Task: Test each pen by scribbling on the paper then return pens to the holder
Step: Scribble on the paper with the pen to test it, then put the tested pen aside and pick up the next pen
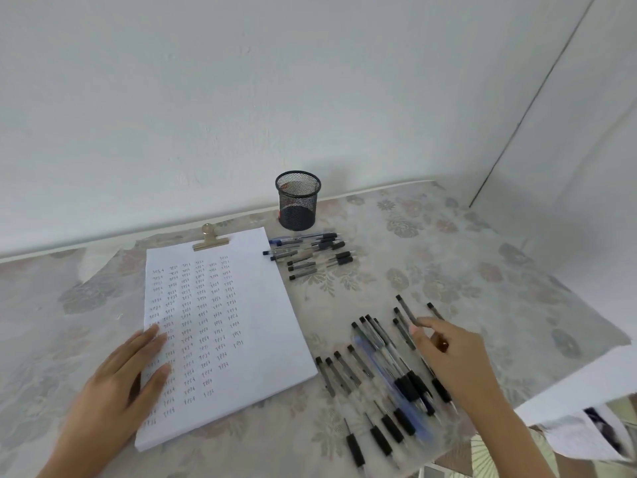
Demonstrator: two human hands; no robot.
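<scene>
Floral tablecloth [448, 236]: pens [389, 367] diagonal, tips toward person; left hand [127, 377] flat on paper [241, 305]; right hand [451, 353] curled over pens, grip unclear.

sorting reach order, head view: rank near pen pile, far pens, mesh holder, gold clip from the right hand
1. near pen pile, directly under the right hand
2. far pens, back and leftward
3. mesh holder, just behind them
4. gold clip, atop the paper, farthest left

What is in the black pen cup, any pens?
Looks empty: nothing sticks out of the holder; the pens lie on the table.
</scene>
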